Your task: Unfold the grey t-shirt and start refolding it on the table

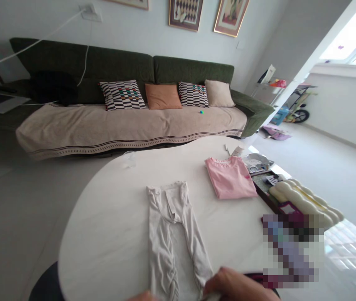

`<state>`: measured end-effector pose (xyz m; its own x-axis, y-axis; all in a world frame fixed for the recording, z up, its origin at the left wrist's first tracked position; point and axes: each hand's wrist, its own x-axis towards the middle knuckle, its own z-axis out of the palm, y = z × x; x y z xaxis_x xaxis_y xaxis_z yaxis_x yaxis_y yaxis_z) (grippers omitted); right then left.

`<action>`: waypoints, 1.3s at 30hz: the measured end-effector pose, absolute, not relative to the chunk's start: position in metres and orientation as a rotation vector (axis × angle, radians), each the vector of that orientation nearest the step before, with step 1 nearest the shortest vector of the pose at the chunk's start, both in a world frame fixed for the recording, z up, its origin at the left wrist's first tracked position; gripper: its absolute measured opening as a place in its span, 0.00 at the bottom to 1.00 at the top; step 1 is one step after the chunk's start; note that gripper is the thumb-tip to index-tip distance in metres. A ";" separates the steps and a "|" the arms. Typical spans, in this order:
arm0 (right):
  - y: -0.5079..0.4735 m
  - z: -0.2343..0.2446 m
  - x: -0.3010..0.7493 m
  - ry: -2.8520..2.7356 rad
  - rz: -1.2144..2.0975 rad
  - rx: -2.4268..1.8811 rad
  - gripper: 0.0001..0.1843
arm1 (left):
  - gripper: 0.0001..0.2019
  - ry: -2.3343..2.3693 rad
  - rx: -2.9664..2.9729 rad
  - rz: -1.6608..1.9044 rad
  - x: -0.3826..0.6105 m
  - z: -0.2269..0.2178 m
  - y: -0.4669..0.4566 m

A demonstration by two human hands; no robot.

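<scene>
Lying flat on the white table [111, 217], the pale leggings [173, 234] stretch with the waistband away from the person and both legs running toward the near edge. The right hand [237, 286] rests at the cuff of the right leg, fingers curled and seemingly pinching the fabric there, though the grip itself is cut off by the frame edge. Only a sliver of the left hand [142, 297] shows beside the left leg's cuff, and I cannot tell whether it is spread or closed. A folded pink shirt [230, 177] lies further back on the right, well apart from the leggings. A green sofa [118, 67] with cushions stands behind.
</scene>
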<state>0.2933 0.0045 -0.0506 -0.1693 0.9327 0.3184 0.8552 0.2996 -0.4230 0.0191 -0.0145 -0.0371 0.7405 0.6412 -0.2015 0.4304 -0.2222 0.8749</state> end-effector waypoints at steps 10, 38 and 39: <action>0.169 -0.049 0.251 -1.819 0.504 -1.750 0.17 | 0.12 1.591 1.371 0.817 0.027 -0.047 0.178; 0.117 -0.057 0.177 -2.059 0.516 -1.979 0.43 | 0.19 1.907 1.936 0.610 0.034 -0.067 0.162; 0.108 -0.057 0.175 -2.060 0.542 -1.977 0.44 | 0.19 1.911 1.853 0.647 0.032 -0.066 0.162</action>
<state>0.1755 0.1082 -0.0568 -0.0598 0.9946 -0.0852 0.9076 0.0187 -0.4193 0.0316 0.1616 -0.0657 -0.0416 0.9986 0.0336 0.8137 0.0143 0.5812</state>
